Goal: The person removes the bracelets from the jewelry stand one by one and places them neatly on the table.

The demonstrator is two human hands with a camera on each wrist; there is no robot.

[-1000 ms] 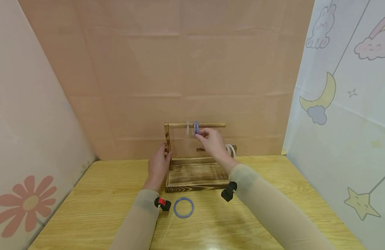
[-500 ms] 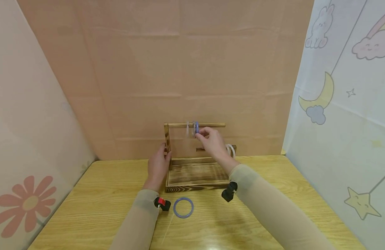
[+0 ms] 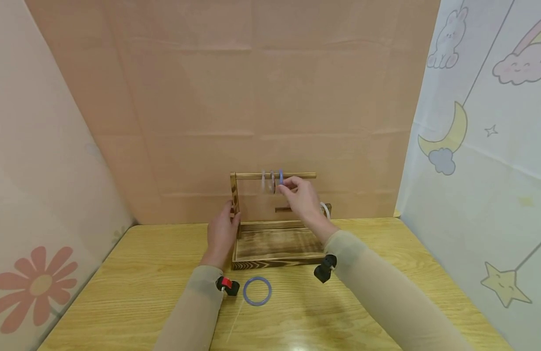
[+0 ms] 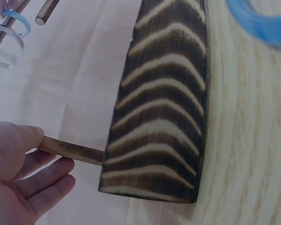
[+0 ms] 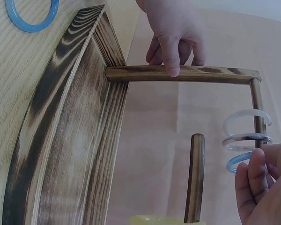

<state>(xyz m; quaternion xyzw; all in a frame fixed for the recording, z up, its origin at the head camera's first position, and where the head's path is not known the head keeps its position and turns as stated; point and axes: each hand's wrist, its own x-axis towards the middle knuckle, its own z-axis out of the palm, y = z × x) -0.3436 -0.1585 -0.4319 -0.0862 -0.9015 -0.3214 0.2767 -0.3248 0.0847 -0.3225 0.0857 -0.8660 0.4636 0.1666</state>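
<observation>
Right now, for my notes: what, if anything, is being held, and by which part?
The right grip pinches the near side of the blue ring on the bar; the left grip holds the wooden post around its middle.

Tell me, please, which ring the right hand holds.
The only blue ring around the upper bar; the other blue ring lies on the table.

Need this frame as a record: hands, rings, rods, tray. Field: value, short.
left hand: holds the upright post
right hand: pinches a blue ring
pinched ring: around the upper rod
also on upper rod: clear ring, greyish ring
lower rod: white ring near its right end, partly hidden
table: second blue ring lying flat, in front of the tray
</observation>
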